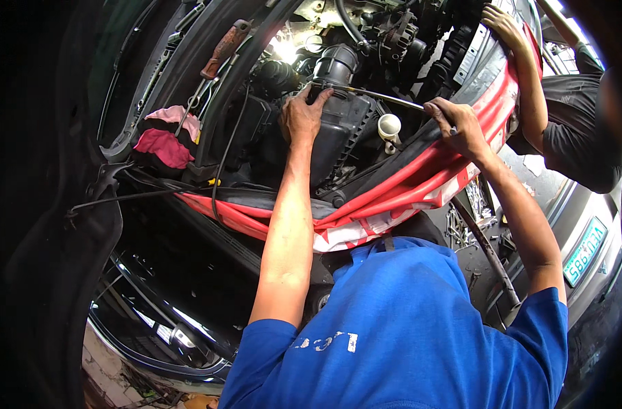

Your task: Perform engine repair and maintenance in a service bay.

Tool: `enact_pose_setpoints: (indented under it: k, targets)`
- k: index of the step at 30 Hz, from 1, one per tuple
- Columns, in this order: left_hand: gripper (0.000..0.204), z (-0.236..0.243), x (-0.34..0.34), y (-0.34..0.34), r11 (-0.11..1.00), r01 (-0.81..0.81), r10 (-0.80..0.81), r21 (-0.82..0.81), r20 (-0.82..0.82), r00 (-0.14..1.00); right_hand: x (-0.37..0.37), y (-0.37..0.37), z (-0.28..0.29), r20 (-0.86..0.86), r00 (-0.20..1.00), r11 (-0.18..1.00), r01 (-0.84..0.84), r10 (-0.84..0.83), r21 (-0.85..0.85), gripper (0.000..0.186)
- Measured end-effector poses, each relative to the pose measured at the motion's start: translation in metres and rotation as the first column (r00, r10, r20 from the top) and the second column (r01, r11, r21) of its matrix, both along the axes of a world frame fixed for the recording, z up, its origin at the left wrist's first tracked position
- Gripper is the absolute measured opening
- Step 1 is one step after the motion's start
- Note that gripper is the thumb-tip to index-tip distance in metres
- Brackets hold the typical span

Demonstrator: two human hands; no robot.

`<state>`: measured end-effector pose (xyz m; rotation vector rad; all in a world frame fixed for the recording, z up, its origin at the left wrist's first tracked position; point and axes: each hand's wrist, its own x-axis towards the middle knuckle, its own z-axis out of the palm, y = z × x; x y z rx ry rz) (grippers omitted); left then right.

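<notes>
My left hand [302,117] rests against the joint between a black ribbed air intake duct [337,63] and the black air filter box [338,126]. Its thumb and forefinger are spread, and the other fingertips are partly hidden. In my right hand [459,127], the fingers are closed around the back end of a long, thin screwdriver [393,100]; its handle is covered by the fist. The shaft points left across the box, its tip end close to my left thumb at the duct joint. Beside the box stands a cream-coloured filler neck [389,127].
A red and grey cover [420,184] drapes over the car's front edge. At left lie a brown-handled screwdriver [226,49] and pink cloths [164,146]. A co-worker's hand [505,26] leans on the right edge. Loose tools [464,225] lie on the ground near a parked car [587,262].
</notes>
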<state>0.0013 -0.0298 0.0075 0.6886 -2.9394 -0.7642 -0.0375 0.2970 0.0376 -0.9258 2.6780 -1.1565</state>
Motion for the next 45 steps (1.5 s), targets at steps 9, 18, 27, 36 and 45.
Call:
enact_pose_setpoints:
  k: [9, 18, 27, 36, 45]
  targets:
    - [0.072, -0.007, -0.001, -0.001, 0.998, -0.035, 0.036, 0.050, -0.021, 0.999, -0.006, -0.004, -0.009, 0.224, 0.969, 0.989, 0.126, -0.106, -0.078, 0.034]
    - [0.076, 0.000, -0.001, 0.002, 0.999, -0.009, 0.009, 0.051, -0.007, 1.000, -0.013, -0.002, 0.000, 0.643, 0.742, 0.968, 0.253, -0.189, -0.007, 0.036]
    - [0.076, 0.002, 0.003, 0.006, 0.998, 0.025, -0.027, -0.059, -0.035, 0.999, 0.006, 0.015, 0.033, 0.041, 0.999, 0.985, -0.032, 0.025, 0.168, 0.023]
    - [0.071, 0.000, 0.002, 0.003, 0.999, -0.014, 0.014, -0.030, -0.009, 1.000, -0.014, 0.010, 0.015, -0.282, 0.919, 0.953, -0.226, 0.277, 0.200, 0.018]
    - [0.067, 0.000, 0.001, 0.003, 1.000, -0.024, 0.024, -0.011, -0.006, 1.000, -0.030, 0.018, 0.027, -0.537, 0.631, 0.807, -0.271, 0.560, 0.524, 0.041]
